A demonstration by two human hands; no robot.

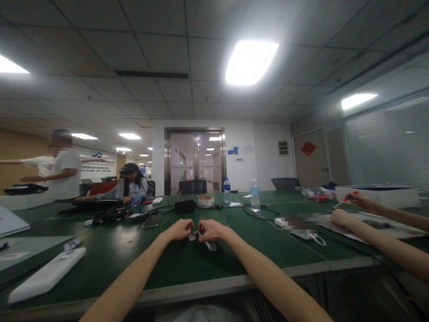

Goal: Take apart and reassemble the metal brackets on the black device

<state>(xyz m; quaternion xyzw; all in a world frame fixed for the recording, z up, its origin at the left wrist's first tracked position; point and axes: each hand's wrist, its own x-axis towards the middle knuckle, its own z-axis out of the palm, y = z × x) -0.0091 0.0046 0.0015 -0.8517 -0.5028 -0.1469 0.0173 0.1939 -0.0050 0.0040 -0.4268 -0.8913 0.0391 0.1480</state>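
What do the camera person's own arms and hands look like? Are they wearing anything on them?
The left arm and right arm are long and slim, and bare as far as the picture shows, with no sleeves in view. The left hand and right hand have no gloves. I see no watch or bracelet on either wrist. Rings would be too small to tell.

You can read no text for certain: left of the glass double door [196, 161], lettering on the white wall sign [97, 169] is blurred. Right of that door, the red diamond sign [308, 148] is illegible.
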